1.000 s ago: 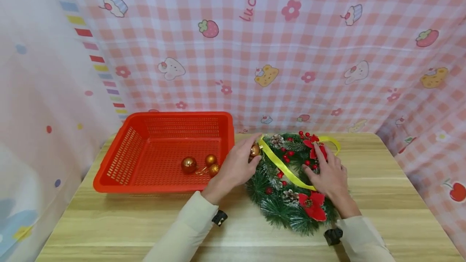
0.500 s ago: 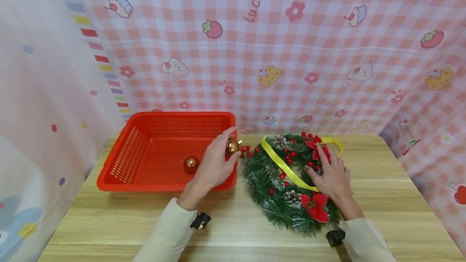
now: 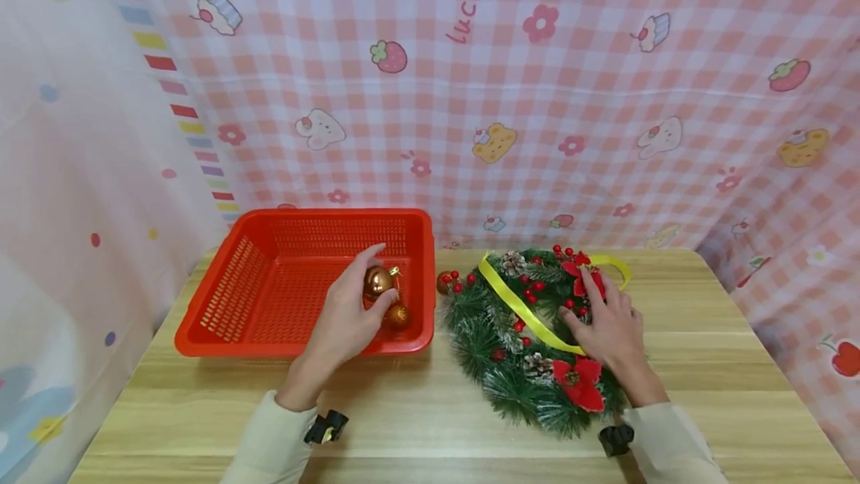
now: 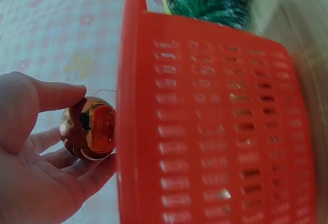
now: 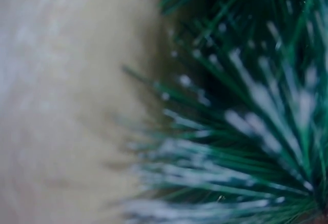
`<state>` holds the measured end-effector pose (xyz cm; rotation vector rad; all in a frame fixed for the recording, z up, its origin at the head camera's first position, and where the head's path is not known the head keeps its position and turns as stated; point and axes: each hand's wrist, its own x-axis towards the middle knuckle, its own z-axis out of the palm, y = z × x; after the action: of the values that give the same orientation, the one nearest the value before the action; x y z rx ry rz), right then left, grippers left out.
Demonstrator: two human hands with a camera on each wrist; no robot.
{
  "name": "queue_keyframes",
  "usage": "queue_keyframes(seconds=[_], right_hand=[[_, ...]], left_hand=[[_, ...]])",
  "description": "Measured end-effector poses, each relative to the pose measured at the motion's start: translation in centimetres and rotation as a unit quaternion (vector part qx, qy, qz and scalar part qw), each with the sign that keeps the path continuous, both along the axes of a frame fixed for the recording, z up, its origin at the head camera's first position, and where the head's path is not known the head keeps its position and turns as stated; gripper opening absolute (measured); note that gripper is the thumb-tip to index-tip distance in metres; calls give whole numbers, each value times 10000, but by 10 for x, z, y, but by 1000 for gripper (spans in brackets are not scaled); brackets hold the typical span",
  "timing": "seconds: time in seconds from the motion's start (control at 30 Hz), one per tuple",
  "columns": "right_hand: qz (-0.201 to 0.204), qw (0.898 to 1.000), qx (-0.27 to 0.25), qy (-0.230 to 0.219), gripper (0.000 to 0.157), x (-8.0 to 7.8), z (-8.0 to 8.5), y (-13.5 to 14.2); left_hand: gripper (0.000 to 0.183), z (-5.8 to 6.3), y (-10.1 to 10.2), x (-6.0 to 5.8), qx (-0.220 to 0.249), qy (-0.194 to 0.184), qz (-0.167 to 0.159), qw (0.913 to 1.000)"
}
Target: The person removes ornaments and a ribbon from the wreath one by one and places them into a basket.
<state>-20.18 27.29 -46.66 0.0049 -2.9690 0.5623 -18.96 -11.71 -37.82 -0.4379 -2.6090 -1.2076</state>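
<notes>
My left hand holds a shiny copper-gold Christmas bauble between thumb and fingers, above the red basket. In the left wrist view the same bauble is pinched beside the basket's rim. Below the hand a smaller gold bauble lies in the basket; my hand hides part of the basket floor. My right hand rests on the right side of a green Christmas wreath, fingers over a red fabric flower. The right wrist view shows only blurred frosted needles.
A yellow ribbon crosses the wreath, which carries pinecones, berries and a second red flower. A brownish ball sits at the wreath's left edge, close to the basket. Beneath is a wooden table; a checked curtain hangs behind.
My left hand has moved left from the wreath's edge to over the basket, with the bauble in its grip. The ball at the wreath's left edge has come into view. My right hand has stayed put.
</notes>
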Motion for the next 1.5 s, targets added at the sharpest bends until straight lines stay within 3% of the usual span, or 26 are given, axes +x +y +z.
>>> queue_keyframes(seconds=[0.43, 0.8, 1.5], right_hand=[[-10, 10000, 54, -26, 84, -1, -1, 0], [-9, 10000, 55, -45, 84, 0, 0, -1], [-14, 10000, -28, 29, 83, 0, 0, -2]], left_hand=[[64, -18, -31, -2, 88, -5, 222, 9997], [63, -31, -38, -5, 365, -470, 387, 9975], [63, -32, -37, -7, 138, -929, 561, 9940]])
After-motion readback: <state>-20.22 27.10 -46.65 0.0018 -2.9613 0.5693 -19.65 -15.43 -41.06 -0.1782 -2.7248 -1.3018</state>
